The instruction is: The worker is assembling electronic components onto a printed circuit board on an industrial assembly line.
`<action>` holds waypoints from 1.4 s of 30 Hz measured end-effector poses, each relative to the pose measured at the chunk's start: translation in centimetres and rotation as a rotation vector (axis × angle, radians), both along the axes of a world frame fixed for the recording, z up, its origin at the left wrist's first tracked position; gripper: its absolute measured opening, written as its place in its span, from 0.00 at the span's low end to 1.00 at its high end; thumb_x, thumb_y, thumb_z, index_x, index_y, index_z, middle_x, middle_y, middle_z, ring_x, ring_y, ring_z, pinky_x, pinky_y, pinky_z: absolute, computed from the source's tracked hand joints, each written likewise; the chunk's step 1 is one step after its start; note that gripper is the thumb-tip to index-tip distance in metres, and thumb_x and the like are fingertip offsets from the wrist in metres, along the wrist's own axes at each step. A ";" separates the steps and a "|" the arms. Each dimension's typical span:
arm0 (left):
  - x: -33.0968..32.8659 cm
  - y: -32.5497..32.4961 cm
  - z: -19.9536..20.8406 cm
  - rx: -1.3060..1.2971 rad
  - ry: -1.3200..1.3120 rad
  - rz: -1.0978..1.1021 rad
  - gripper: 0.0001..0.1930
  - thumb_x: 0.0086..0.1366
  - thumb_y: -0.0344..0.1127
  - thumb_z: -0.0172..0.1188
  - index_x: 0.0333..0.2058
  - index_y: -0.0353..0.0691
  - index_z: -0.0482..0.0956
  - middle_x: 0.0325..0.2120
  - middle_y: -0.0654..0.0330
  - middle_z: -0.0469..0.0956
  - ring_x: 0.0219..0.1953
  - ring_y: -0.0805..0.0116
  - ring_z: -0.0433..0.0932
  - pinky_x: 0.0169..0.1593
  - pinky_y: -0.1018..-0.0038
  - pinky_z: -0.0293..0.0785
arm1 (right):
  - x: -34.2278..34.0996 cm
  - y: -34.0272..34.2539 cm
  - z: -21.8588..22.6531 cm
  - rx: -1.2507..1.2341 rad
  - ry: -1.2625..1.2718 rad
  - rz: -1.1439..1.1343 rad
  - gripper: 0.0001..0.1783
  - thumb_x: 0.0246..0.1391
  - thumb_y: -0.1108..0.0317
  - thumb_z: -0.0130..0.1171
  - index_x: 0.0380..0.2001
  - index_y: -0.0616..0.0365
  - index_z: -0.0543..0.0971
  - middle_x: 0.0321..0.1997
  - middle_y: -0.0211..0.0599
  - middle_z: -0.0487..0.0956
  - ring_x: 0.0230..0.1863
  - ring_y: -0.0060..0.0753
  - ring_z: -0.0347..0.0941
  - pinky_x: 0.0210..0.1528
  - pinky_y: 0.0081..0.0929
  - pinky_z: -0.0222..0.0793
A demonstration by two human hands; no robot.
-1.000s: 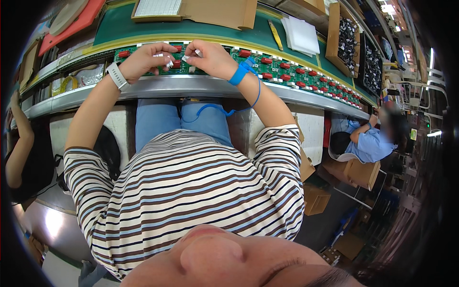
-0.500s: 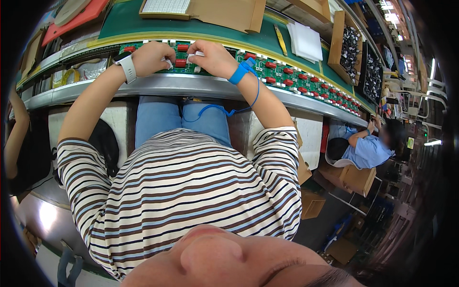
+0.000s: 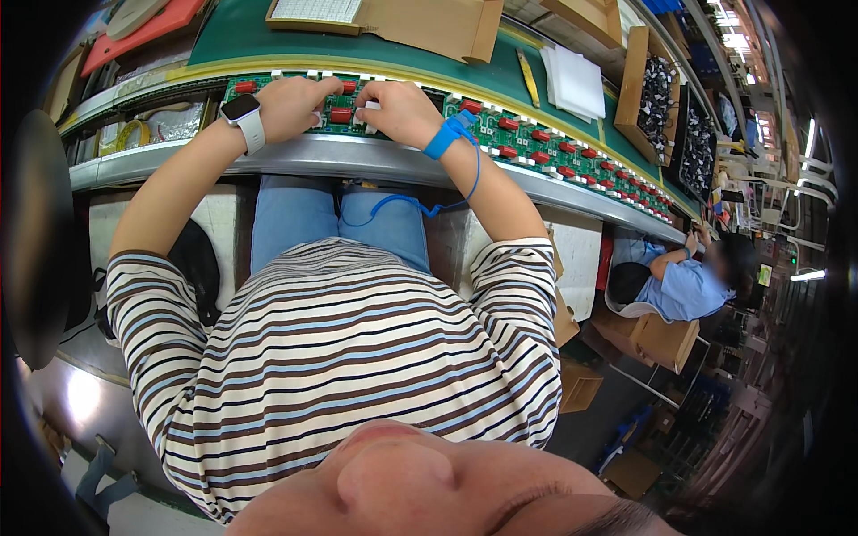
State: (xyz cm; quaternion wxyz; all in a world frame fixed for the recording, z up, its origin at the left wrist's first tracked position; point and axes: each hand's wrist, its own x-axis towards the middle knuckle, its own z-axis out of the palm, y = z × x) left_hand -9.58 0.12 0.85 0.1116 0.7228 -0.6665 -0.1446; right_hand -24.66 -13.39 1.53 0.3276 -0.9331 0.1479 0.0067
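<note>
Green circuit boards (image 3: 487, 125) with red block-shaped parts and white connectors run in a row along the metal-edged bench in front of me. My left hand (image 3: 288, 109), with a white smartwatch (image 3: 243, 114) on its wrist, bends over the boards. Its fingers are curled down, with a bit of white beside the fingertips; what they grip is hidden. To its right, my right hand (image 3: 399, 112) pinches a small white connector (image 3: 371, 107) at the board. A red part (image 3: 341, 115) shows between the hands. Around my right wrist is a blue strap (image 3: 451, 134) with a coiled cord.
Behind the boards lie an open cardboard box (image 3: 429, 31), a yellow cutter (image 3: 527, 78) and white foam sheets (image 3: 574, 82). A box of small dark and white parts (image 3: 657, 98) stands at the right. Another person in a blue shirt (image 3: 684, 286) sits farther along the bench.
My left fingers have shifted slightly right and up over the board. The right hand stays nearly in place, its white connector a little farther right. A dark, blurred shape has appeared at the left edge.
</note>
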 end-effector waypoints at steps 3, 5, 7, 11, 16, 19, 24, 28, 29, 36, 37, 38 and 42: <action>0.0 0.0 -0.1 -0.013 -0.008 -0.014 0.23 0.47 0.26 0.58 0.44 0.46 0.66 0.24 0.59 0.76 0.29 0.57 0.76 0.30 0.64 0.70 | 0.1 0.1 -0.3 -0.055 0.009 0.009 0.12 0.43 0.60 0.57 0.30 0.55 0.79 0.31 0.45 0.78 0.36 0.45 0.73 0.41 0.36 0.67; -0.5 0.1 0.0 0.002 -0.030 -0.004 0.24 0.47 0.27 0.58 0.45 0.47 0.65 0.24 0.59 0.76 0.29 0.57 0.76 0.30 0.64 0.70 | 0.2 0.1 -0.3 -0.053 0.039 0.012 0.12 0.43 0.60 0.57 0.30 0.55 0.79 0.31 0.44 0.78 0.37 0.45 0.73 0.41 0.36 0.67; -0.7 0.2 0.1 0.016 -0.052 0.004 0.24 0.47 0.27 0.58 0.46 0.47 0.65 0.24 0.59 0.76 0.28 0.57 0.76 0.30 0.64 0.71 | 0.2 0.1 -0.3 -0.053 0.069 0.014 0.12 0.43 0.60 0.57 0.30 0.55 0.79 0.32 0.44 0.78 0.37 0.45 0.73 0.41 0.36 0.67; -0.5 0.6 -0.3 -0.014 -0.009 -0.024 0.25 0.48 0.28 0.58 0.47 0.48 0.65 0.26 0.59 0.77 0.29 0.58 0.76 0.30 0.65 0.71 | 0.2 0.1 -1.0 -0.079 0.028 0.034 0.12 0.42 0.60 0.58 0.29 0.55 0.79 0.31 0.44 0.78 0.35 0.45 0.73 0.40 0.36 0.68; -0.6 0.8 -0.7 -0.031 -0.031 -0.028 0.24 0.48 0.30 0.57 0.47 0.47 0.66 0.27 0.59 0.77 0.29 0.58 0.77 0.31 0.65 0.72 | 0.3 0.2 -1.4 -0.107 0.019 0.051 0.12 0.42 0.60 0.59 0.29 0.55 0.79 0.31 0.45 0.77 0.35 0.46 0.73 0.39 0.35 0.68; -1.2 1.1 -0.5 -0.014 -0.037 0.001 0.22 0.50 0.31 0.57 0.46 0.46 0.66 0.26 0.56 0.77 0.30 0.55 0.76 0.32 0.63 0.72 | 0.2 0.4 -1.2 -0.106 0.046 0.039 0.12 0.42 0.60 0.60 0.29 0.55 0.79 0.32 0.45 0.77 0.35 0.46 0.73 0.39 0.35 0.68; 0.0 2.5 -0.5 -0.216 0.120 0.003 0.24 0.48 0.29 0.59 0.47 0.43 0.67 0.30 0.55 0.76 0.34 0.56 0.76 0.37 0.68 0.71 | 0.3 0.5 -1.5 -0.132 0.026 0.086 0.10 0.42 0.61 0.57 0.28 0.54 0.78 0.29 0.42 0.78 0.35 0.44 0.74 0.38 0.38 0.68; 4.2 4.3 1.3 -0.191 0.217 0.193 0.19 0.51 0.32 0.59 0.44 0.39 0.71 0.35 0.53 0.77 0.36 0.58 0.76 0.41 0.69 0.71 | -0.3 0.7 -1.1 -0.161 0.033 0.077 0.10 0.43 0.62 0.57 0.28 0.54 0.78 0.28 0.41 0.78 0.34 0.44 0.74 0.37 0.37 0.68; 5.6 5.1 1.0 -0.200 0.194 0.254 0.19 0.52 0.32 0.59 0.44 0.39 0.71 0.36 0.52 0.77 0.36 0.58 0.77 0.42 0.69 0.71 | -0.5 0.6 -0.8 -0.156 0.002 0.078 0.10 0.43 0.61 0.56 0.28 0.53 0.79 0.28 0.41 0.78 0.34 0.44 0.74 0.37 0.37 0.69; 9.3 9.2 -0.9 0.038 0.528 0.594 0.21 0.55 0.30 0.55 0.49 0.38 0.66 0.35 0.58 0.76 0.25 0.76 0.73 0.23 0.81 0.71 | 0.2 1.2 0.8 0.020 -0.116 0.051 0.14 0.50 0.58 0.51 0.32 0.55 0.78 0.29 0.41 0.78 0.31 0.40 0.74 0.33 0.31 0.68; 9.4 9.3 -1.0 0.037 0.524 0.595 0.21 0.55 0.30 0.55 0.49 0.38 0.66 0.35 0.58 0.76 0.25 0.76 0.73 0.23 0.81 0.71 | 0.4 1.2 0.6 0.020 -0.121 0.051 0.14 0.50 0.58 0.51 0.32 0.55 0.78 0.29 0.41 0.78 0.31 0.40 0.74 0.33 0.31 0.68; 9.4 9.4 -1.1 0.026 0.563 0.602 0.22 0.55 0.30 0.55 0.50 0.38 0.65 0.35 0.57 0.76 0.23 0.77 0.71 0.23 0.81 0.70 | 0.7 1.1 0.3 0.032 -0.150 0.069 0.14 0.51 0.59 0.50 0.33 0.56 0.78 0.28 0.41 0.78 0.30 0.38 0.74 0.32 0.30 0.68; 8.2 8.4 -1.7 0.006 0.736 0.577 0.23 0.56 0.29 0.55 0.51 0.36 0.64 0.33 0.56 0.76 0.18 0.80 0.67 0.21 0.83 0.67 | 0.9 0.8 0.2 0.147 -0.217 0.046 0.14 0.54 0.63 0.47 0.37 0.59 0.76 0.30 0.40 0.77 0.29 0.32 0.73 0.32 0.26 0.67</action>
